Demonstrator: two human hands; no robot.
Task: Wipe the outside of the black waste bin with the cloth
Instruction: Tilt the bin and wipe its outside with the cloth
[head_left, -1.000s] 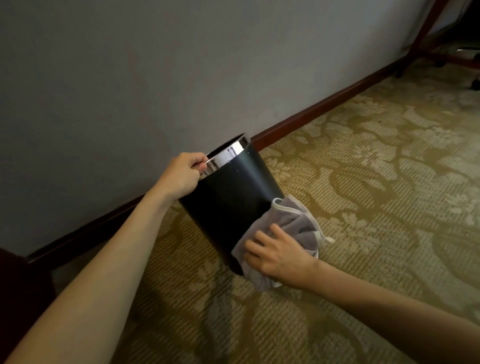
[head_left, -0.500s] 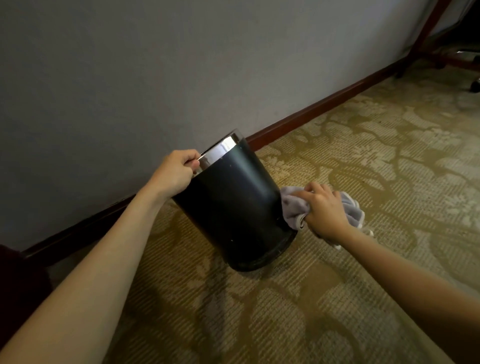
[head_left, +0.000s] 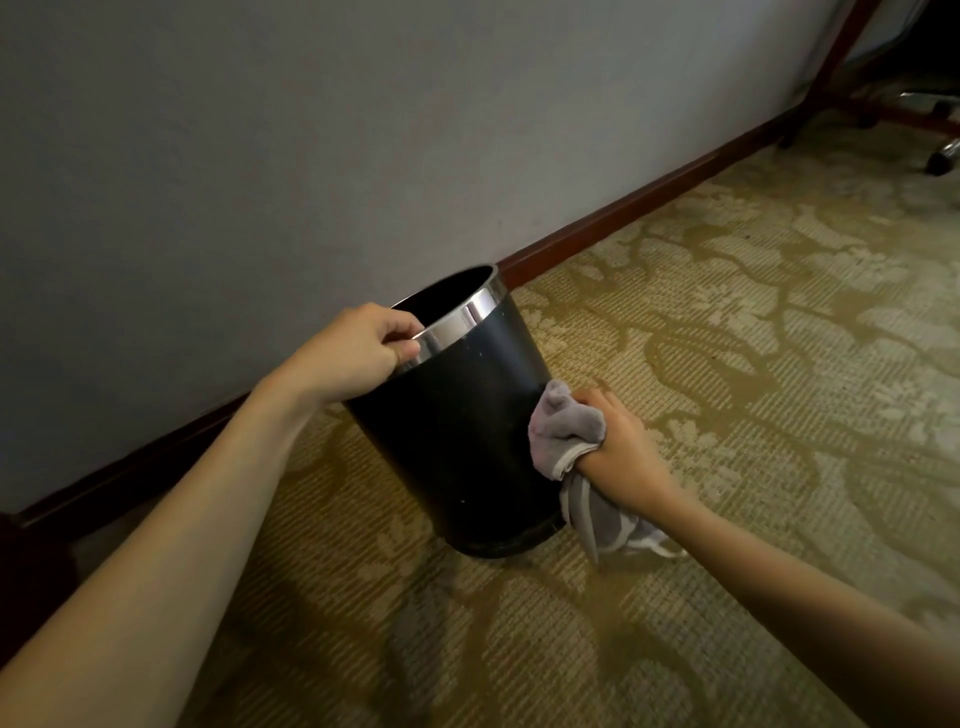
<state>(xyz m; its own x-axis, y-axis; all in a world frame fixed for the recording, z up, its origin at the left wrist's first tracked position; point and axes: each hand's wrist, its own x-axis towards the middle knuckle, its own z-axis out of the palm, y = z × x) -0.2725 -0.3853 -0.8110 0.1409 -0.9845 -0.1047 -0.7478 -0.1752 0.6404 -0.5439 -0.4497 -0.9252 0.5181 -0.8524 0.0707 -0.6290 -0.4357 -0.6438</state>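
Head camera view, looking down at a carpeted floor beside a wall. A black waste bin (head_left: 457, 431) stands near the middle of the frame, tilted so that its open top leans toward the upper left and its base rests on the carpet (head_left: 727, 364) at lower centre. A shiny silver band (head_left: 467, 317) runs round the rim of the bin.

A bare arm reaches in from the lower left of the frame. Its left hand (head_left: 353, 351) grips the near edge of the rim, with the fingers (head_left: 402, 332) curled over the silver band.

A second bare arm reaches in from the lower right. Its right hand (head_left: 621, 449) clutches a bunched grey cloth (head_left: 563, 426), fingers closed round it, and presses the bundle against the right side of the bin, about halfway down its wall. A loose tail of the cloth hangs below the hand and reaches the carpet just beside the base of the bin.

The carpet is olive and beige with a large leafy pattern. A plain grey wall (head_left: 311, 130) fills the upper left, edged by a dark reddish-brown skirting board (head_left: 649, 195) that runs diagonally toward the upper right. In the upper right corner are dark wooden furniture legs (head_left: 831, 57) and a chair castor (head_left: 940, 161).
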